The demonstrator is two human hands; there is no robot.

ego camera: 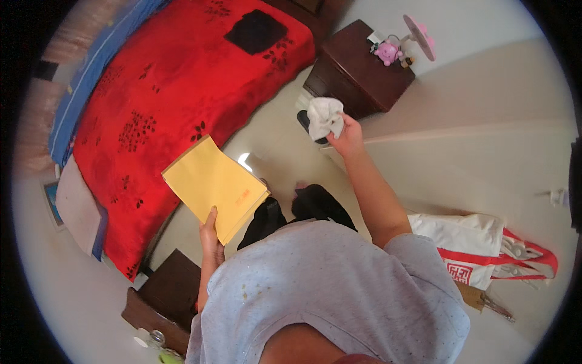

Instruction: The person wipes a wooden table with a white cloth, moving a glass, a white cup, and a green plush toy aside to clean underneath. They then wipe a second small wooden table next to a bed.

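My left hand grips the lower corner of a yellow paper folder, its thumb lying across the front cover. The folder looks thick, as if it holds several layers, and bears small red writing near one edge. Out to the right, my right hand pinches a crumpled white cloth between thumb and fingers. That cloth hangs in the air in front of the dark wooden bedside cabinet, with a dark slipper partly hidden behind it on the floor.
A bed with a red patterned cover fills the left, a black cloth lying on it. A pink toy figure and a round pink mirror stand on the cabinet. White-and-red bags hang at right. Brown wooden furniture stands lower left.
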